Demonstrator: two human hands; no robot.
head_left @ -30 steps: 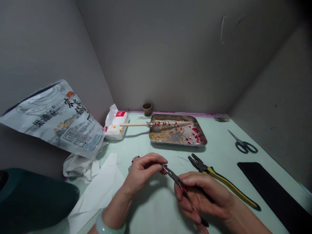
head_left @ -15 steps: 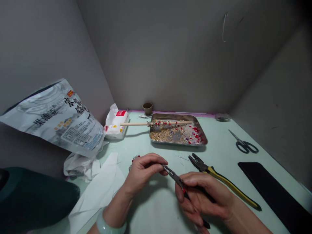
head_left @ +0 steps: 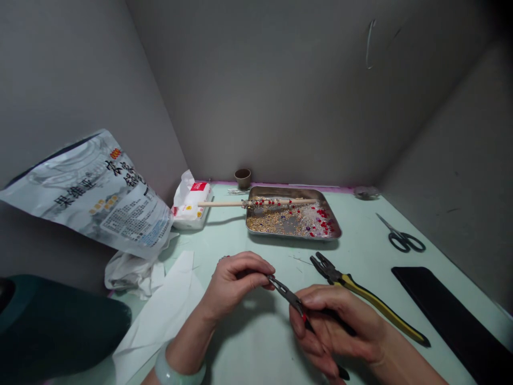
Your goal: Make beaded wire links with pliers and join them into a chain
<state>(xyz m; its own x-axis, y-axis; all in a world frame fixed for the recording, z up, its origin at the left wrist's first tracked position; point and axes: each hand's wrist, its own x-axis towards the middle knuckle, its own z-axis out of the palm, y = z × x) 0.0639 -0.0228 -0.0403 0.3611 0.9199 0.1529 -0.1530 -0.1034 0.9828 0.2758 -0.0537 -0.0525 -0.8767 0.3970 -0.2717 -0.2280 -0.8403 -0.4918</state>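
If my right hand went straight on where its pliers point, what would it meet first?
Probably your left hand, its fingertips at the tip of the pliers; whether they touch is unclear.

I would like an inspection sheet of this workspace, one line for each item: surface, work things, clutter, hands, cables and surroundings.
Surface: pale green table, carrying everything below.
Work things: slim pliers in hand; metal tray with gold, clear and red beads; wooden stick, partly bead-covered, over the tray; yellow-and-black pliers and scissors on the right.
Clutter: on the left, white paper, tissue pack and printed bag.
Hands: right hand holds the slim pliers; left hand has its fingertips at the pliers' tips, grip hidden.
Cables: nothing seen.
Surroundings: grey walls.
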